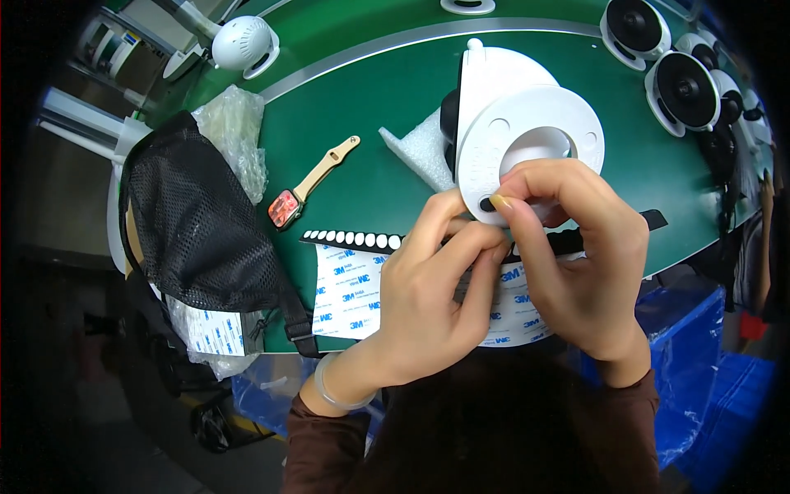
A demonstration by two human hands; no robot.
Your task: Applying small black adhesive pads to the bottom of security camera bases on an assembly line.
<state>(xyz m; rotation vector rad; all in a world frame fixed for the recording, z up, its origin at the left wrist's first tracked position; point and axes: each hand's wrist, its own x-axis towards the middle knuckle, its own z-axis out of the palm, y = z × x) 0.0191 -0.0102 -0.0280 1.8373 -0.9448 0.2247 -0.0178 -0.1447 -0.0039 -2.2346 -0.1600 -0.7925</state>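
A white camera (504, 74) with a ring-shaped base (576, 111) is tipped so the underside of the base faces me. My left hand (436, 288) has its fingers closed at the base's lower edge. With thumb and forefinger pinched together, my right hand (584, 239) is on a small black round pad (486, 202), which lies over the base near its lower rim. Whether the pad is stuck down I cannot tell. Under my hands lies a printed backing sheet (350, 288), topped by a black strip (354, 240) with a row of white circles.
To the left are a smartwatch (285, 209) with a beige strap, a black mesh bag (197, 222) and clear plastic wrapping (234, 123). White foam (424, 144) sits behind the camera. Several similar cameras (683, 90) stand far right, another (245, 43) far left. Blue bins (683, 362) are below the table edge.
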